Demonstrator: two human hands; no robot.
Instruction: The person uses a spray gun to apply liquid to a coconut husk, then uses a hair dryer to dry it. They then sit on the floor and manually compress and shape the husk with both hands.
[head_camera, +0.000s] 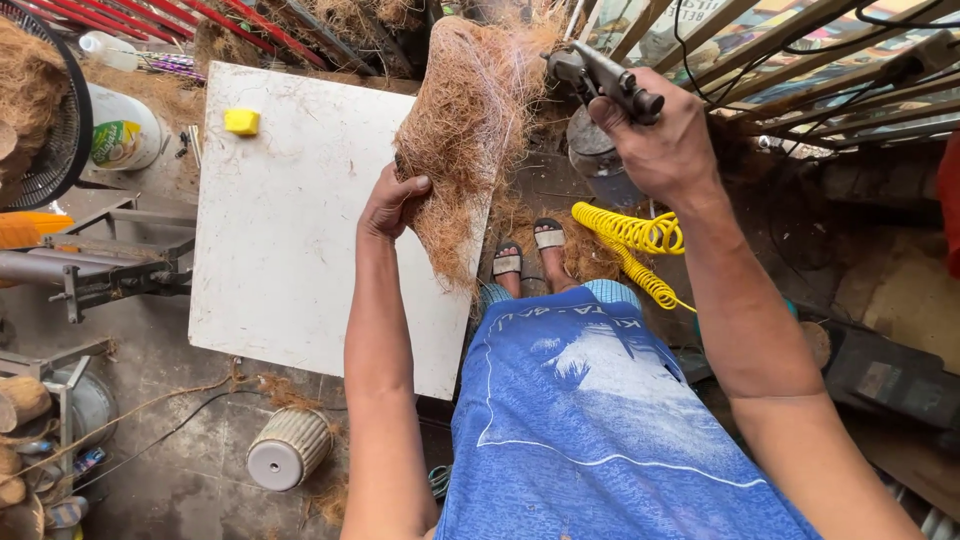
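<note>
The left hand (392, 203) grips the lower edge of a coconut-fibre mat (465, 125), fingers closed on it, holding it upright over the right edge of a white board (290, 220). The right hand (660, 140) is clenched around a pneumatic gun (603, 78) just beside the mat's top. A yellow coiled hose (635, 245) hangs below; a yellow block (242, 121) lies on the board.
</note>
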